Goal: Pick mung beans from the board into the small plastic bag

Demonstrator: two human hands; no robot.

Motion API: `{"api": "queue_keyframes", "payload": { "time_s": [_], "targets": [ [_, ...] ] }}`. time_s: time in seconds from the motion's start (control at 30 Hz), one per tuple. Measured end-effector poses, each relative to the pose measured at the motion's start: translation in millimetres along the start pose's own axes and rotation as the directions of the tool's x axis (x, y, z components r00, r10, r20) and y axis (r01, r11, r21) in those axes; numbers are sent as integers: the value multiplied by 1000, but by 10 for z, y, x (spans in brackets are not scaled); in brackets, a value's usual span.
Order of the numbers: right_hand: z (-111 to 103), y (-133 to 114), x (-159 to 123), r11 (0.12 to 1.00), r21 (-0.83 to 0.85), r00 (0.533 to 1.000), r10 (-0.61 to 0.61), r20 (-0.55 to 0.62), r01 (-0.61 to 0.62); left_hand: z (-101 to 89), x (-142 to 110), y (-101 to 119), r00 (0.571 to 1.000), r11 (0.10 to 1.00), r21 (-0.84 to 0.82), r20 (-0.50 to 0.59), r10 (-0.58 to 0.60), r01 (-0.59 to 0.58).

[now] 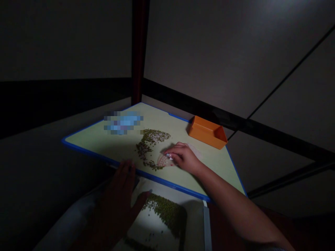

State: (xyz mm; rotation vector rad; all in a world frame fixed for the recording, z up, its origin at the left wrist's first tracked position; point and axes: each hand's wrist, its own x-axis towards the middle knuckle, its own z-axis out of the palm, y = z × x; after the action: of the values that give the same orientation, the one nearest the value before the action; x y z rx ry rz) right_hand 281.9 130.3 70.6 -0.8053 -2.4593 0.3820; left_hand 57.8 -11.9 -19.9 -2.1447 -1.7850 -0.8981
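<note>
While the right hand (pixel 184 157) lay over the pale counter (pixel 89 139), its thumb and fingers pinched a clear plastic protractor (pixel 163 161) near the middle. Small green seeds (pixel 141 148) lay loose just to the left of it and farther back. The protractor looked light, thin and stiff, so it could likely slip about, and might crack if bent. Its edge seemed the best place to hold.

Down by the counter's near side, the left hand (pixel 121 191) had its thumb spread away from its fingers, with nothing to be seen in it. That hand hid part of a white tray (pixel 157 219) of seeds, cut off at the bottom. The right hand covered some of the protractor. At the far left, a blue thing (pixel 125 122) was too blurry to name.
</note>
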Motion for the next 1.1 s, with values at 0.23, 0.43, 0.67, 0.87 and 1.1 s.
{"api": "queue_keyframes", "payload": {
  "time_s": [0.23, 0.43, 0.67, 0.87, 1.1],
  "targets": [
    [-45, 1, -36, 1000, 1, 1000, 1, -6, -1, 11, -15, 11, 998, 997, -50, 26, -53, 54],
    [-76, -7, -50, 1000, 5, 998, -30, 51, 30, -25, -9, 10, 998, 999, -21, 46, -33, 34],
    [-72, 20, -63, 998, 19, 996, -59, 61, 58, -43, 3, 17, 1000, 1000, 17, 29, -2, 1],
    [-79, -29, -60, 998, -4, 996, -55, 65, 56, -37, 0, 13, 999, 1000, 0, 31, -19, 19],
    [-83, -58, -61, 999, -16, 998, -42, 50, 43, -24, -2, 12, 999, 999, -28, 30, -28, 29]
  ]
}}
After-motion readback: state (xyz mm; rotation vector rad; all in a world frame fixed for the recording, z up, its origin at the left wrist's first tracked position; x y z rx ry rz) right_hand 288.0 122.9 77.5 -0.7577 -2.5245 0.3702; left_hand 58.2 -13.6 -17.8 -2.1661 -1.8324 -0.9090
